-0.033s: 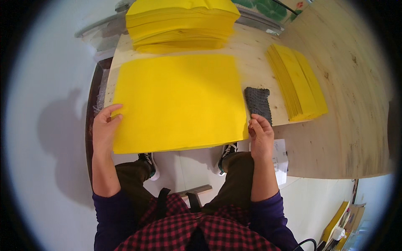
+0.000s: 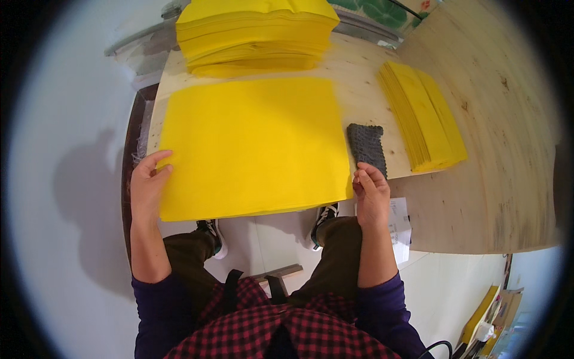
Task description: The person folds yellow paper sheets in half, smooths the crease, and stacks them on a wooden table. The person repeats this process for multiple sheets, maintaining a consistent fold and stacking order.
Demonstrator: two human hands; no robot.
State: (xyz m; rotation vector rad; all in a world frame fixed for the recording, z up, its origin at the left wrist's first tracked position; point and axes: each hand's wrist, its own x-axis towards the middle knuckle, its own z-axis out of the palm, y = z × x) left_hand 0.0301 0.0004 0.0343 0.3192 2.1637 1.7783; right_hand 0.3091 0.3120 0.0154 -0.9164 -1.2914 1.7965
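A stack of yellow felt-like sheets lies flat before me, its front edge jutting past the table edge. My left hand rests along the stack's left edge, thumb and forefinger apart, the other fingers partly hidden. Beside the right edge, near the front corner, my right hand is closed in a pinch. Whatever is between those fingertips is too small or hidden to make out. A dark grey ribbed cloth lies just beyond the right fingertips.
A tall pile of folded yellow sheets stands at the back of the wooden table. Another folded yellow stack lies at the right, near a large plywood panel. White paper sits low beside my right forearm.
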